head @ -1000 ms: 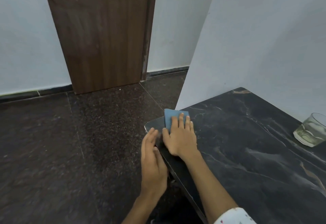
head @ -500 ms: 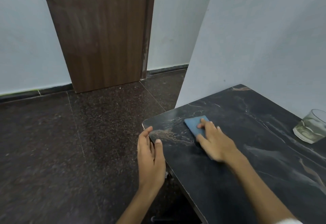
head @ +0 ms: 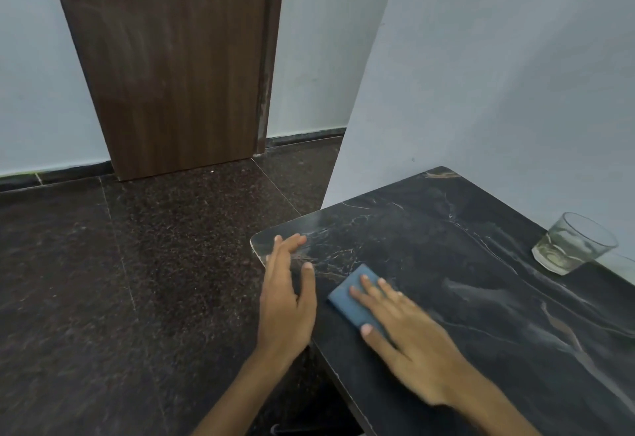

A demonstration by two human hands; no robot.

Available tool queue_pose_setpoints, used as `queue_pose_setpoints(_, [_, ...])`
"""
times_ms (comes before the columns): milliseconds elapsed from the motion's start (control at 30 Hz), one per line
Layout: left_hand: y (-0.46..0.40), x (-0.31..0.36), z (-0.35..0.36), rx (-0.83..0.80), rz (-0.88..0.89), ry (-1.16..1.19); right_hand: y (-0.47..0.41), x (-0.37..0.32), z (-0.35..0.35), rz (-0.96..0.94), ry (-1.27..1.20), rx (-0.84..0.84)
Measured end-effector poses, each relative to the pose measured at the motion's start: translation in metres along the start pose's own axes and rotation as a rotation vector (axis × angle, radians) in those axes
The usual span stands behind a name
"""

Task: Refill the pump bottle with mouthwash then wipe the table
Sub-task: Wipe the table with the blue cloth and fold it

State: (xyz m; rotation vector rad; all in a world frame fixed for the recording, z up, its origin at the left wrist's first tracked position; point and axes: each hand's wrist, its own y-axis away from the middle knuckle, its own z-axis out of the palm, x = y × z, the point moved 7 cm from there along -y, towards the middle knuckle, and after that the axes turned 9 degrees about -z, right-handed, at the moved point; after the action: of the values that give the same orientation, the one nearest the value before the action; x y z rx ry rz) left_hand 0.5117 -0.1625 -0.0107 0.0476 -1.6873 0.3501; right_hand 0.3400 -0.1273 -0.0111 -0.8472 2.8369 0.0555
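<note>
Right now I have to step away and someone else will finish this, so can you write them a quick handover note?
Right hand: flat, fingers straight, pressing the blue cloth on the table near its front left corner.
Left hand: open, held at the table's left edge, gripping nothing.
Glass with a little pale liquid stands at the far right by the wall.
The pump bottle and mouthwash are not in view, so the refill cannot be confirmed from here.
Wiping is under way at the left end. Left to do: wipe the rest of the top, including around the glass.
</note>
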Motion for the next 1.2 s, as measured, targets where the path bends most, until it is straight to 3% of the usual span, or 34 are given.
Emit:
queue_pose_setpoints(167, [-0.006,0.002,0.019,-0.003,0.036,-0.223,-0.038,0.085,-0.013,0.366,0.026,-0.006])
queue_pose_setpoints(267, [-0.004,0.004,0.022,0.015,0.068,-0.348,-0.078,0.096,-0.01,0.529,0.033,-0.004])
queue_pose_setpoints(367, [-0.002,0.008,0.022,0.0,0.13,-0.362,-0.115,0.061,-0.005,0.422,0.062,-0.012])
queue_pose_setpoints(500, [0.001,0.014,0.019,0.012,0.183,-0.314,-0.106,-0.021,0.009,-0.041,0.198,-0.093])
queue_pose_setpoints(567, [0.003,0.019,0.019,-0.001,0.228,-0.302,-0.074,-0.04,0.011,-0.171,0.134,-0.067])
queue_pose_setpoints(633, [0.004,0.022,0.023,-0.042,0.275,-0.31,-0.042,-0.031,0.006,-0.146,0.006,-0.024])
queue_pose_setpoints(767, [0.004,0.02,0.028,-0.092,0.301,-0.342,-0.014,0.032,-0.003,0.086,0.022,0.004])
queue_pose_setpoints(900, [0.002,0.016,0.032,-0.12,0.276,-0.387,-0.043,0.11,-0.02,0.405,0.006,0.061])
queue_pose_setpoints(1033, [0.001,0.013,0.033,-0.143,0.266,-0.447,-0.1,0.137,-0.016,0.607,0.01,0.022])
queue_pose_setpoints(1100, [0.001,0.014,0.033,-0.143,0.267,-0.45,-0.124,0.124,-0.013,0.571,0.037,0.0])
queue_pose_setpoints(1200, [0.003,0.015,0.032,-0.135,0.27,-0.431,-0.141,0.07,-0.008,0.285,0.127,-0.009])
